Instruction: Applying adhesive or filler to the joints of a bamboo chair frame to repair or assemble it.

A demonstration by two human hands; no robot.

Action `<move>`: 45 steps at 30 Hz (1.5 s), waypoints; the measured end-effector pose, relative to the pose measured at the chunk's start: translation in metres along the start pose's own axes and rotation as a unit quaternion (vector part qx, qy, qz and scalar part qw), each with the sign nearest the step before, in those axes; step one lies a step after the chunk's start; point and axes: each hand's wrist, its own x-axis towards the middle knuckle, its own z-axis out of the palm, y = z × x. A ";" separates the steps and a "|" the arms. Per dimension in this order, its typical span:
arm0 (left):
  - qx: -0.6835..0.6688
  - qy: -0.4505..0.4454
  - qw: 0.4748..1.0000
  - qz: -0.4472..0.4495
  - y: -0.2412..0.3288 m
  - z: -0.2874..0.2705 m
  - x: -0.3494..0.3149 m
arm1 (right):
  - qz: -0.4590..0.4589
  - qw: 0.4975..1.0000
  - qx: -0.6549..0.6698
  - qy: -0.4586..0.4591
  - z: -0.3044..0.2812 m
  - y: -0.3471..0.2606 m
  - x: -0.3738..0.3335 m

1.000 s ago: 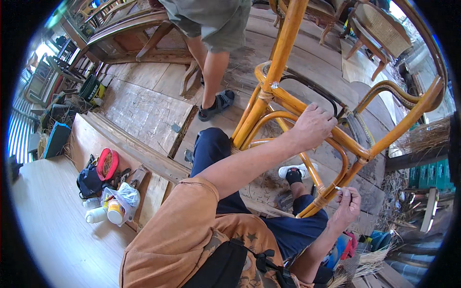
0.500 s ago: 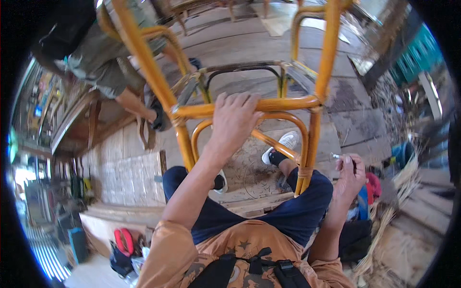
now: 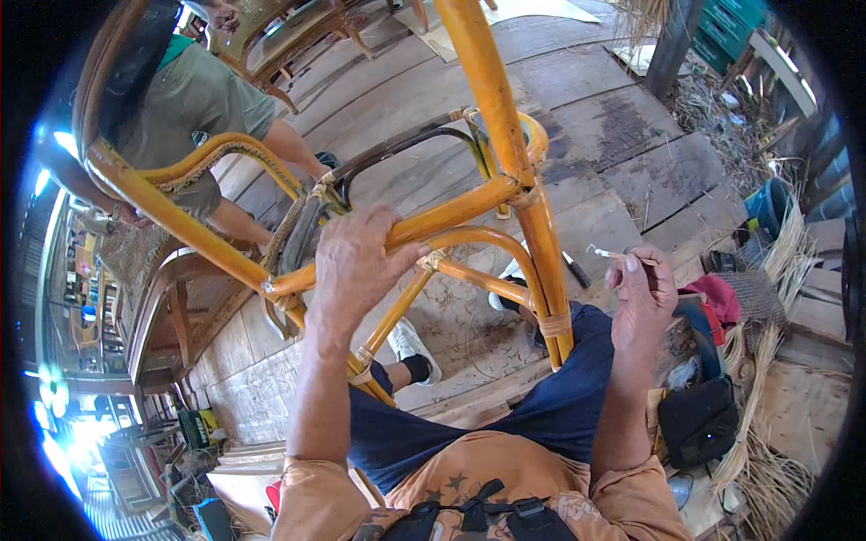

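Note:
A yellow-brown rattan chair frame [image 3: 456, 214] stands tilted between my knees, its joints bound with cane strips. My left hand [image 3: 354, 268] is closed over the crossbar, thumb along its near side. Off to the right of the frame, my right hand [image 3: 646, 293] is raised, pinching a thin white cigarette [image 3: 610, 255] between thumb and fingers. It touches no part of the chair. A slim dark-handled tool [image 3: 575, 270] lies on the boards behind the frame's right leg.
Another person [image 3: 216, 108] in khaki shorts stands at the far left, beside wooden furniture [image 3: 171, 298]. Loose cane strips [image 3: 767, 343], a black pouch [image 3: 697, 421] and a pink cloth [image 3: 714, 298] lie on my right. Green crates [image 3: 729, 32] sit at the far right.
The chair frame has swung round and leans further left, my left hand still on its crossbar. My right hand stays raised with the cigarette. The view has shifted too.

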 end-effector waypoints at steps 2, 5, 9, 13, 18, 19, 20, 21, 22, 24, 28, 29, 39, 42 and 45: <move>-0.034 -0.147 0.985 -0.082 0.011 -0.019 0.022 | -0.005 1.000 0.007 0.006 -0.003 -0.004 -0.002; -0.079 -0.173 0.981 -0.030 -0.001 -0.010 0.033 | 0.011 0.999 -0.034 0.015 -0.019 -0.001 -0.001; -0.131 -0.250 0.959 -0.037 -0.005 -0.004 0.040 | 0.056 0.997 -0.027 0.047 -0.035 0.011 0.000; -0.100 -0.239 0.963 -0.078 0.008 -0.008 0.033 | 0.053 0.997 -0.010 0.060 -0.044 0.021 0.003; -0.096 -0.222 0.967 -0.078 0.010 0.009 0.030 | 0.033 0.993 -0.035 0.104 -0.076 0.020 0.005; -0.071 -0.195 0.976 -0.059 0.004 0.009 0.030 | 0.034 0.992 -0.039 0.118 -0.085 0.018 0.008; -0.063 -0.181 0.981 -0.035 0.002 0.017 0.030 | 0.021 0.978 -0.167 0.122 -0.098 0.013 0.008; -0.057 -0.186 0.979 -0.057 0.001 0.018 0.033 | 0.014 0.947 -0.296 0.125 -0.112 0.008 0.010; -0.050 -0.202 0.975 -0.083 0.006 0.006 0.034 | 0.024 0.948 -0.292 0.125 -0.121 0.001 0.007; -0.131 -0.196 0.966 -0.104 0.006 0.001 0.034 | 0.034 0.941 -0.308 0.140 -0.148 -0.013 0.001; -0.133 -0.223 0.957 -0.126 0.006 0.018 0.040 | 0.048 0.888 -0.417 0.188 -0.208 -0.030 -0.026; -0.138 -0.215 0.960 -0.116 0.003 0.017 0.040 | 0.060 0.868 -0.460 0.176 -0.216 -0.029 -0.033; -0.127 -0.215 0.962 -0.108 0.009 0.004 0.038 | 0.063 0.633 -0.767 -0.078 -0.235 0.069 -0.060; -0.122 -0.206 0.965 -0.109 0.009 0.001 0.037 | 0.073 0.591 -0.795 -0.113 -0.229 0.082 -0.054; -0.104 -0.212 0.963 -0.131 0.010 0.007 0.037 | 0.091 0.530 -0.827 -0.163 -0.237 0.091 -0.055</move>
